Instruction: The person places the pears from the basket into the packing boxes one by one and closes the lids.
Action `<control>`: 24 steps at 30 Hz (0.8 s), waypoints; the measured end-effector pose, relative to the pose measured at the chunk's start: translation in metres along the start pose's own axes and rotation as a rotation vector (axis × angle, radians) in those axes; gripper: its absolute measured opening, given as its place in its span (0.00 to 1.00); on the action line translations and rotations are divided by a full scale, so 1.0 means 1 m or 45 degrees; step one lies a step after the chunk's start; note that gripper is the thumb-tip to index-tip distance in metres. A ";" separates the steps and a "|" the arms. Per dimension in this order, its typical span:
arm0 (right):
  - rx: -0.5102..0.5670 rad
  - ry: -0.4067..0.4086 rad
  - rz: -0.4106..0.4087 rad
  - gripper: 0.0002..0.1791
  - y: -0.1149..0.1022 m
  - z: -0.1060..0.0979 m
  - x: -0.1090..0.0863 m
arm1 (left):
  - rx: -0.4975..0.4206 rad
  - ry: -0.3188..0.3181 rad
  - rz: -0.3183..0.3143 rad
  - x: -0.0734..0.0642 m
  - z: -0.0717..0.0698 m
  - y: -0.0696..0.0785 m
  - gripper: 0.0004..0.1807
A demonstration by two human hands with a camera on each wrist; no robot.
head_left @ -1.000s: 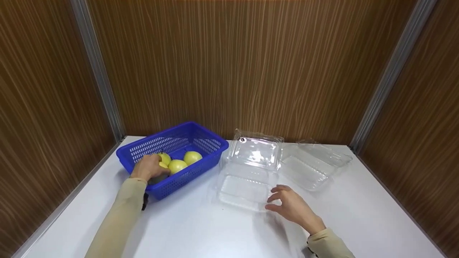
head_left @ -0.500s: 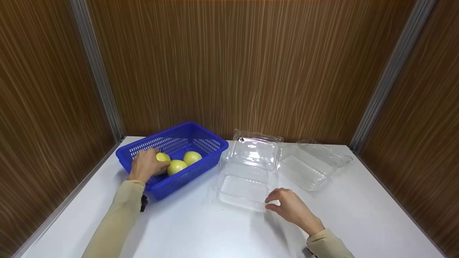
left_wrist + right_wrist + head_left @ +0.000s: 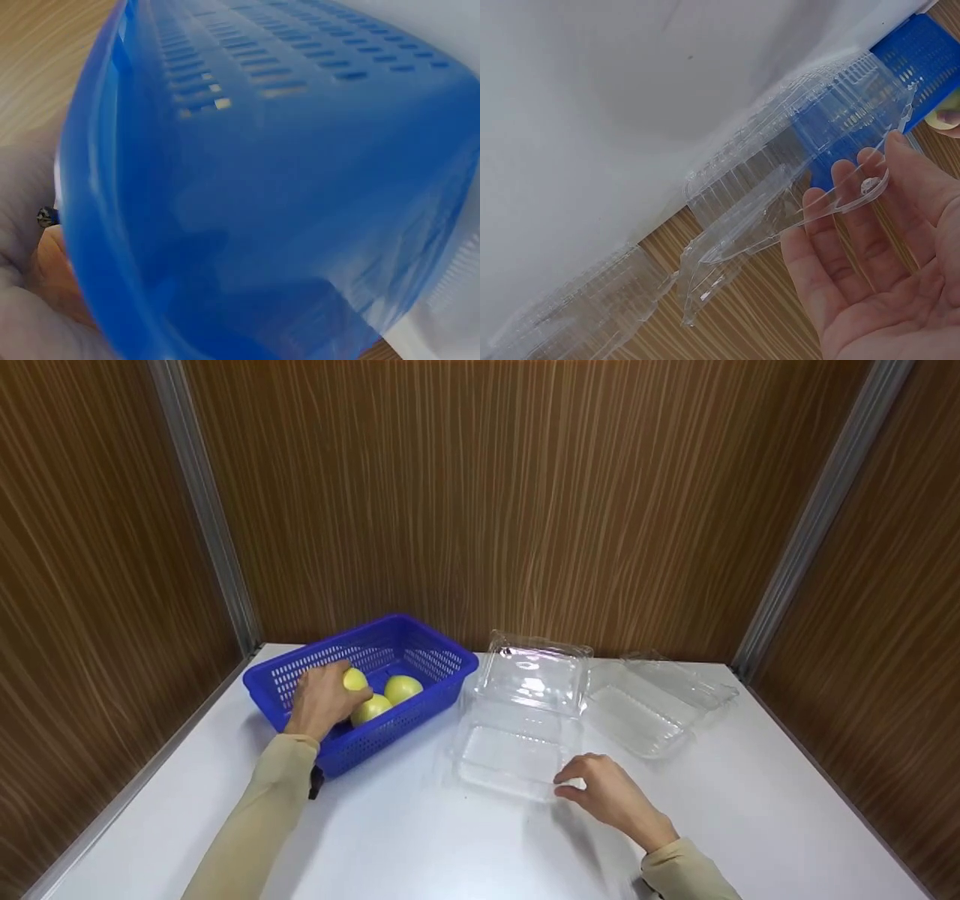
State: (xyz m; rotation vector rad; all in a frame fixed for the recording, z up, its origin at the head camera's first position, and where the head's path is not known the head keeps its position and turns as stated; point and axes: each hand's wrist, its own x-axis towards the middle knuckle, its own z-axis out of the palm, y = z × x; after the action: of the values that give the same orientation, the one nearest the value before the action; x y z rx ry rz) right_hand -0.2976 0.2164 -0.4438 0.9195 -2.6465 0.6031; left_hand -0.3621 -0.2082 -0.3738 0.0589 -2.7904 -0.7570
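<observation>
Three brown walls (image 3: 480,510) stand around a white counter (image 3: 412,840). From between seven and eight o'clock, a tan sleeve (image 3: 247,810) reaches in and ends at the left hand (image 3: 319,703). This hand is in the blue basket (image 3: 405,726), with its fingers and thumb curled around the first yellow fruit (image 3: 355,680). It is hard to tell if that fruit touches the basket's bottom. The second yellow fruit (image 3: 373,709) sits at five o'clock from it, and the third yellow fruit (image 3: 403,688) at three o'clock. In the left wrist view the basket fills most of the space, and part of the hand shows at eight o'clock.

Next comes the front clear box (image 3: 517,757), with the basket at ten o'clock from it. Its lid (image 3: 534,675) is tipped up at twelve o'clock, toward the back. At four o'clock, the right hand (image 3: 616,796) pinches the near corner of the box between thumb and fingers. The other clear box (image 3: 637,724) sits at two o'clock, and its second lid (image 3: 684,684) is tipped up too.
</observation>
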 end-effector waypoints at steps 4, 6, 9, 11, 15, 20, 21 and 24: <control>-0.004 -0.002 0.012 0.06 0.001 -0.001 -0.001 | -0.021 0.023 0.027 0.001 0.005 0.006 0.32; -0.006 -0.001 0.022 0.06 0.001 -0.002 -0.002 | -0.038 0.030 0.043 0.002 0.008 0.008 0.30; -0.006 -0.002 0.034 0.06 0.001 -0.003 -0.003 | -0.061 0.034 0.069 0.003 0.011 0.009 0.28; -0.003 -0.007 0.039 0.06 0.000 -0.003 -0.004 | -0.080 0.029 0.073 0.004 0.013 0.010 0.30; -0.004 -0.016 0.033 0.06 0.000 -0.004 -0.005 | -0.126 0.016 0.066 0.005 0.016 0.014 0.33; -0.025 0.005 0.010 0.06 0.001 -0.006 -0.006 | -0.185 0.002 0.071 0.004 0.019 0.027 0.34; -0.029 0.010 0.005 0.06 0.002 -0.007 -0.006 | -0.187 0.002 0.077 0.004 0.020 0.030 0.34; -0.028 0.016 -0.006 0.05 0.002 -0.006 -0.005 | -0.205 0.015 0.105 0.003 0.023 0.040 0.34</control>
State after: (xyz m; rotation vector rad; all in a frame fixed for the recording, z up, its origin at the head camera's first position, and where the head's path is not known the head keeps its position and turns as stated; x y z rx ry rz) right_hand -0.2943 0.2234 -0.4406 0.9124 -2.6342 0.5759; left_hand -0.3693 -0.1624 -0.3726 -0.0803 -2.6917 -0.9540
